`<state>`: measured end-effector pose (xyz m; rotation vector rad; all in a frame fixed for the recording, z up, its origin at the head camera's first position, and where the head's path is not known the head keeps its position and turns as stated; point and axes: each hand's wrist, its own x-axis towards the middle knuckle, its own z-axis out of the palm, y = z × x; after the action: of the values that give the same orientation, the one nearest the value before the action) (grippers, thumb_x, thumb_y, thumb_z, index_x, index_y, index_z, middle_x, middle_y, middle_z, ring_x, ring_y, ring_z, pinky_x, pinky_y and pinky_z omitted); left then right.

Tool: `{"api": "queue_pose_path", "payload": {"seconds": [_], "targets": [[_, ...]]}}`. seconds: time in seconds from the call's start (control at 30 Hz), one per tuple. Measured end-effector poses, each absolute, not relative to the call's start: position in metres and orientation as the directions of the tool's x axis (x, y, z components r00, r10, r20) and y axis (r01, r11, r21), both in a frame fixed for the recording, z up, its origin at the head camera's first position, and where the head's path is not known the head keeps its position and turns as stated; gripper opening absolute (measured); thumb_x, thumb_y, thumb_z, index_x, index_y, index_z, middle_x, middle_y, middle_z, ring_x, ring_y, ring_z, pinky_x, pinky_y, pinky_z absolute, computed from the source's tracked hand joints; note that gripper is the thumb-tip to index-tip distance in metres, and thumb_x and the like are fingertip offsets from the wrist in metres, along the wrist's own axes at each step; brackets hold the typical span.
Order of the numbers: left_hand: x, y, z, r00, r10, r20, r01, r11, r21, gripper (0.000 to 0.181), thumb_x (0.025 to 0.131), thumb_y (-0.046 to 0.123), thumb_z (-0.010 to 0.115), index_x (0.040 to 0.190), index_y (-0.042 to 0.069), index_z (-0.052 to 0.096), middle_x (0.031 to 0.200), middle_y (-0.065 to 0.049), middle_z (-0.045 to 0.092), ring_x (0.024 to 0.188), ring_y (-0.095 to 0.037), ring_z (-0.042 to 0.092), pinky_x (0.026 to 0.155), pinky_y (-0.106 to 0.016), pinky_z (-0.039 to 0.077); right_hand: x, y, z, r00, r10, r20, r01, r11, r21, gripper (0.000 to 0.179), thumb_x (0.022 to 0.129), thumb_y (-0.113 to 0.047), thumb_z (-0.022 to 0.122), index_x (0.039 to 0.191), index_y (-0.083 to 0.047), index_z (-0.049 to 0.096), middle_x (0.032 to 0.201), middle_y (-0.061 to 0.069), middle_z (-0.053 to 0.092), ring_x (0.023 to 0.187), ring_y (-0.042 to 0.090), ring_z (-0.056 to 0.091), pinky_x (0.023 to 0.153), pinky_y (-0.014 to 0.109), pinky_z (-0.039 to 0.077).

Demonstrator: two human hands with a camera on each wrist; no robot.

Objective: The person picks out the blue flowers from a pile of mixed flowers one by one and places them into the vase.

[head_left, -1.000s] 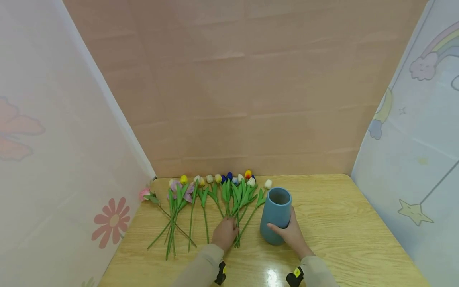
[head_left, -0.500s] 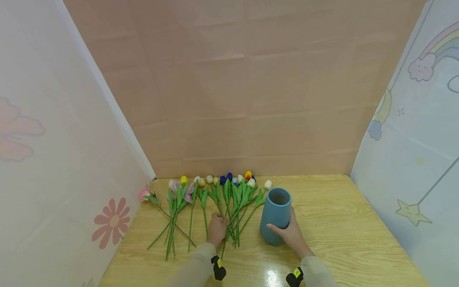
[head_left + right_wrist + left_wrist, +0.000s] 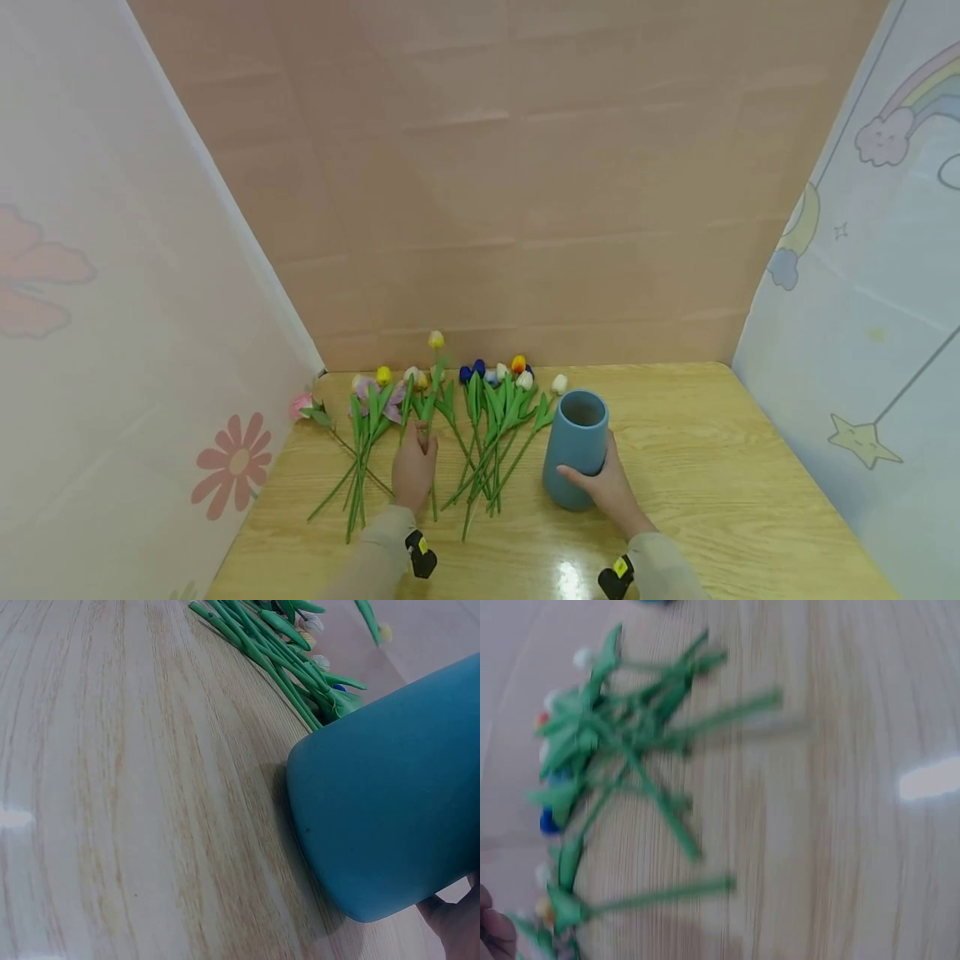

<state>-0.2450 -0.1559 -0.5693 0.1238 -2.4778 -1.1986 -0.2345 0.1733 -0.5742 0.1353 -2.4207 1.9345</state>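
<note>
My left hand (image 3: 414, 468) pinches the stem of a pale yellow tulip (image 3: 436, 339), whose head stands higher than the other blooms. In the right wrist view that tulip (image 3: 385, 632) shows raised at the top. Only the fingertips (image 3: 496, 930) of this hand enter the left wrist view, at its lower left edge. With thumb and fingers spread round its side, my right hand (image 3: 609, 487) grips a blue vase (image 3: 576, 454) standing upright on the table. The vase (image 3: 390, 802) fills the right of the right wrist view, its base on the wood.
Several tulips (image 3: 495, 417), white, blue and orange-red, lie with crossed stems between left hand and vase. Left of that hand lie more tulips (image 3: 363, 450), a purple flower (image 3: 393, 407) and a pink rose (image 3: 303, 406). A brown backdrop (image 3: 517, 208) rises behind the wooden table (image 3: 712, 467).
From the middle stems, my left hand has moved left and lifted the pale yellow tulip. Some stems there have shifted. My right hand and the vase have stayed put.
</note>
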Motion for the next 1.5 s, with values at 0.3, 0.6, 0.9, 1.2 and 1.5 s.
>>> {"api": "queue_pose_path", "payload": {"seconds": [0.3,0.6,0.9,1.2,1.5], "targets": [[-0.235,-0.207,-0.574,-0.906,-0.291,0.307,-0.002,0.729,0.684,0.030,0.100,0.016,0.053,0.126,0.002,0.050,0.062,-0.001,0.052,0.039,-0.011,0.040,0.037,-0.026,0.031,-0.234,0.174,-0.577,-0.994,-0.043,0.102,-0.110,0.234,-0.966,0.100,0.081,-0.025,0.080,0.153,-0.026,0.010,0.148,0.015,0.032,0.134,0.042,0.036,0.098,0.066,0.034],[-0.226,-0.228,-0.590,-0.957,-0.231,0.177,-0.091,0.815,0.573,0.031,0.100,0.018,0.052,0.125,0.000,0.049,0.052,0.000,0.047,0.039,-0.012,0.038,0.038,-0.027,0.029,-0.234,0.173,-0.575,-0.993,-0.051,0.104,-0.113,0.232,-0.966,0.099,0.081,-0.025,0.080,0.153,-0.024,0.011,0.148,0.016,0.032,0.134,0.043,0.036,0.098,0.066,0.034],[-0.224,-0.228,-0.586,-0.972,-0.213,0.101,-0.131,0.845,0.518,0.030,0.098,0.012,0.053,0.123,-0.004,0.048,0.069,-0.009,0.056,0.045,-0.014,0.045,0.040,-0.028,0.034,-0.234,0.173,-0.574,-0.995,-0.054,0.088,-0.098,0.216,-0.971,0.099,0.081,-0.022,0.079,0.152,-0.025,0.011,0.148,0.016,0.032,0.134,0.043,0.035,0.099,0.066,0.034],[-0.233,-0.193,-0.567,-0.940,-0.178,0.292,-0.037,0.902,0.430,0.028,0.089,0.005,0.063,0.115,-0.004,0.054,0.102,-0.020,0.059,0.050,-0.017,0.049,0.039,-0.031,0.039,-0.234,0.173,-0.575,-0.993,-0.051,0.106,-0.114,0.213,-0.970,0.098,0.081,-0.022,0.079,0.152,-0.026,0.012,0.147,0.015,0.033,0.133,0.042,0.036,0.098,0.066,0.034],[-0.235,-0.142,-0.567,-0.912,0.044,0.408,0.211,0.904,0.373,0.021,0.089,0.005,0.066,0.109,0.005,0.058,0.093,-0.006,0.058,0.051,-0.006,0.046,0.042,-0.019,0.036,-0.235,0.174,-0.573,-0.996,-0.056,0.066,-0.077,0.226,-0.971,0.101,0.083,-0.019,0.078,0.154,-0.021,0.006,0.150,0.018,0.028,0.135,0.044,0.033,0.099,0.066,0.033]]}}
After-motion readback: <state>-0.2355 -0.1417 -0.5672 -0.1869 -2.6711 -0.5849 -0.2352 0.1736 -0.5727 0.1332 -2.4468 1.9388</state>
